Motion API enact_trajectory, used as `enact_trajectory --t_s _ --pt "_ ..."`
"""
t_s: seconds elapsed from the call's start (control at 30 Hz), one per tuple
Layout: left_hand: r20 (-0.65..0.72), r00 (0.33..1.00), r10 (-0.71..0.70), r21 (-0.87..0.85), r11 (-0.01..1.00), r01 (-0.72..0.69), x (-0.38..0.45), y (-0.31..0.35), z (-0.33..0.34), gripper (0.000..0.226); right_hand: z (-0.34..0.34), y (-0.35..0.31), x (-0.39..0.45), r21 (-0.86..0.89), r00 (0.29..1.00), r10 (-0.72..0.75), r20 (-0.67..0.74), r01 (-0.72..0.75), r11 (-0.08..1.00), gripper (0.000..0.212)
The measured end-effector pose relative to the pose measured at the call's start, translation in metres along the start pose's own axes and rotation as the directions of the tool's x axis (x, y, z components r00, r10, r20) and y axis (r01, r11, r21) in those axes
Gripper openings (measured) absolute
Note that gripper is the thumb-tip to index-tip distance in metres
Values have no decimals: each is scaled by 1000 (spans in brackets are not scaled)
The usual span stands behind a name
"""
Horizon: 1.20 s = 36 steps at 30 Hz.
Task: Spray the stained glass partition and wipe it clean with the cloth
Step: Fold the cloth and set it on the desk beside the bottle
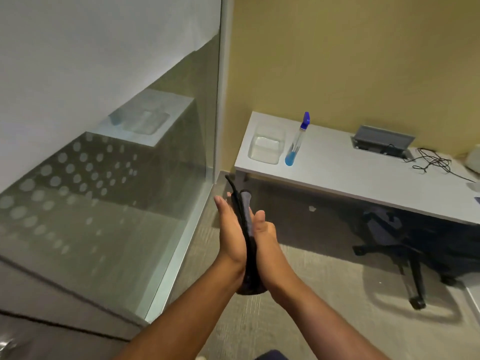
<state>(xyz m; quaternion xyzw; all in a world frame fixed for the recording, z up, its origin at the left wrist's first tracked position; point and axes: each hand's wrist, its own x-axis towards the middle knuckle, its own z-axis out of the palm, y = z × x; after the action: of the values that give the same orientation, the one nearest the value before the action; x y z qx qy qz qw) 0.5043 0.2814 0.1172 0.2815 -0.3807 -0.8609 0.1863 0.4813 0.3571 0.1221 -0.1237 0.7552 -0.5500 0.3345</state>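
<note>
A: Take the desk as the marker. What sits furthest to its left?

B: The glass partition, running from the top of the view down to the floor, its metal edge frame just left of the desk's corner. It carries rows of frosted dots and reflects the desk; I can't pick out a clear stain from here.

A: And between it and the desk?

B: Both hands, low and in front of the desk's left end. The left hand and right hand are pressed flat, palm to palm, with the dark cloth sandwiched between them. The cloth is folded, its edges standing up past the fingertips and a fold bulging out under the wrists.

A: On the desk itself?

B: A clear plastic tub at the left end, and touching its right side a spray bottle with a blue nozzle and a little blue liquid left.

A: Risks?

B: Flat palms aren't a real grip, so I'd guess the cloth could slip to the floor. Also, so little liquid may not cover the pane.
</note>
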Motion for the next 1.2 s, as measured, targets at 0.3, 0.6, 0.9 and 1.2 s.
enact_trajectory --t_s 0.3,0.6,0.9,1.2 --pt "-48 997 -57 92 994 61 102 -13 52 72 -63 -2 105 236 998 -61 11 57 970 31" --pt "-144 980 -138 320 930 178 250 8 85 44 -170 -34 240 271 988 51 146 -89 958 35" --pt "-120 985 -125 158 977 143 356 40 124 30 -227 -61 346 12 927 102 361 -113 993 46" --pt "-11 989 -146 107 983 146 481 84 111 41 -232 -121 466 -385 954 -15 300 136 913 48"
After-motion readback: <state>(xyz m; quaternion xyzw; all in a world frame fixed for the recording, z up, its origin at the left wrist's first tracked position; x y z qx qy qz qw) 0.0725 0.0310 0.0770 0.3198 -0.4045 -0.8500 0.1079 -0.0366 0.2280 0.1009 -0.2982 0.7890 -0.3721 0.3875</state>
